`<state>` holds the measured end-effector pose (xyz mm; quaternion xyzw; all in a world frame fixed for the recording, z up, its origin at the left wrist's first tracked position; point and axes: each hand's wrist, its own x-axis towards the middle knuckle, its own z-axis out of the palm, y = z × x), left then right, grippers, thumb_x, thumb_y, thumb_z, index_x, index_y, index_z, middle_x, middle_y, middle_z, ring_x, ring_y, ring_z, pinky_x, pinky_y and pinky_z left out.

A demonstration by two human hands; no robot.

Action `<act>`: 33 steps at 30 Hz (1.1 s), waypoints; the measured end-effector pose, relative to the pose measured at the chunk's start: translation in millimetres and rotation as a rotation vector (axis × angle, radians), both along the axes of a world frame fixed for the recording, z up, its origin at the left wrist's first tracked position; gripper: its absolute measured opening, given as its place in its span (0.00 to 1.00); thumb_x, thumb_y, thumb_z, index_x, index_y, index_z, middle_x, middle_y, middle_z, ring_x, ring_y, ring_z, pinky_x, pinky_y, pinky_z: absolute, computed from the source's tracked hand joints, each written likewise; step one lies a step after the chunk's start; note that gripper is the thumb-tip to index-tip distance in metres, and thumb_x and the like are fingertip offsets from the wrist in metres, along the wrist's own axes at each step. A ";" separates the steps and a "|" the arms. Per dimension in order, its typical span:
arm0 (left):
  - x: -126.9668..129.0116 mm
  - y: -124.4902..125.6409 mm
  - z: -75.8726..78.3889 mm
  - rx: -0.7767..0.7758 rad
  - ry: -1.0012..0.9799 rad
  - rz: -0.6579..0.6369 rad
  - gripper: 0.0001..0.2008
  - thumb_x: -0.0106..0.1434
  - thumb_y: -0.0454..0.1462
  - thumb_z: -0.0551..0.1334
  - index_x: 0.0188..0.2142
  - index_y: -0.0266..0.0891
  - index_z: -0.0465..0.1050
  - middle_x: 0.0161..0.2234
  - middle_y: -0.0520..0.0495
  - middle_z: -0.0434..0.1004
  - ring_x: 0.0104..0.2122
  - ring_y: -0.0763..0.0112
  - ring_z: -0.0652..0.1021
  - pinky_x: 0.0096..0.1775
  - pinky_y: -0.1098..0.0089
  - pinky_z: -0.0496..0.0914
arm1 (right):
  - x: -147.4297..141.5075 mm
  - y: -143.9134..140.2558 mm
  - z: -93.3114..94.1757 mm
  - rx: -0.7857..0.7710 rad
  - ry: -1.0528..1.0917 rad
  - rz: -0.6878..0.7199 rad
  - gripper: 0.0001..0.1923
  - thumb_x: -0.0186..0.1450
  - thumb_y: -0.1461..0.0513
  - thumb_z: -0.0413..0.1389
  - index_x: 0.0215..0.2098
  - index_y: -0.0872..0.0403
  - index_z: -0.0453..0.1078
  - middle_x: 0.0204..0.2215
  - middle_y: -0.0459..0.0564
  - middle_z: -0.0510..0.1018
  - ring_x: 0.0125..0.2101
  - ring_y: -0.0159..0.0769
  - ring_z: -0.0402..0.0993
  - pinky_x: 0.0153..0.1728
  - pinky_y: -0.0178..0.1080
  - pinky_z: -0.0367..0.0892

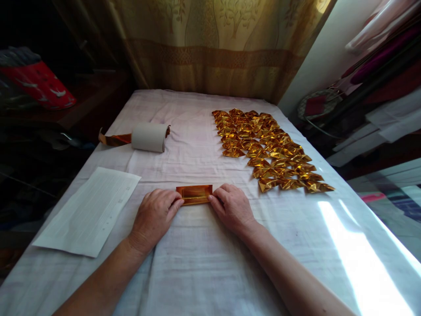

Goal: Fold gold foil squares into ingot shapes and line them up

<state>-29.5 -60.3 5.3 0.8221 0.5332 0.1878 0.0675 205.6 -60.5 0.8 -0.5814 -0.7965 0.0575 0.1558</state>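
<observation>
Gold foil strip [194, 194]: flat on the white tablecloth [204, 263], long axis running left to right, lying between both hands. Left hand [154, 219] pins its left end with fingertips pressed down; right hand [233, 208] pins the right end likewise. Both palms low, forearms converging from the near edge. Beyond: folded gold pieces [269, 149] far right, paper roll [149, 137] far left, white sheet [88, 210] near left.

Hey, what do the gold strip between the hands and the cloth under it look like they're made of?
The gold strip looks like thin metallic foil paper: it is shiny, mirror-like, and holds sharp creases. The cloth looks like soft woven cotton, pale and matte, with loose wrinkles and folds. Neither can be confirmed by look alone.
</observation>
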 end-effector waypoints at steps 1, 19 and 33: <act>0.3 0.4 0.0 -0.001 0.001 0.008 0.10 0.69 0.41 0.56 0.36 0.42 0.75 0.35 0.47 0.81 0.37 0.60 0.78 0.42 0.61 0.68 | -1.2 0.0 0.1 0.006 -0.007 -0.007 0.14 0.70 0.58 0.53 0.28 0.53 0.72 0.28 0.48 0.74 0.31 0.35 0.68 0.34 0.37 0.55; 7.1 2.2 3.4 -0.042 0.064 0.072 0.08 0.68 0.40 0.57 0.35 0.43 0.73 0.33 0.48 0.80 0.35 0.60 0.77 0.38 0.62 0.65 | -11.3 0.3 -4.4 0.090 -0.098 -0.096 0.14 0.69 0.56 0.54 0.27 0.52 0.71 0.27 0.49 0.75 0.30 0.37 0.67 0.33 0.38 0.53; 10.2 2.6 5.4 -0.073 0.086 0.085 0.03 0.67 0.38 0.60 0.36 0.43 0.72 0.34 0.50 0.79 0.36 0.61 0.76 0.38 0.63 0.64 | -12.0 -2.2 -7.0 0.091 0.006 -0.138 0.09 0.68 0.57 0.56 0.32 0.53 0.71 0.30 0.49 0.75 0.32 0.38 0.68 0.36 0.38 0.55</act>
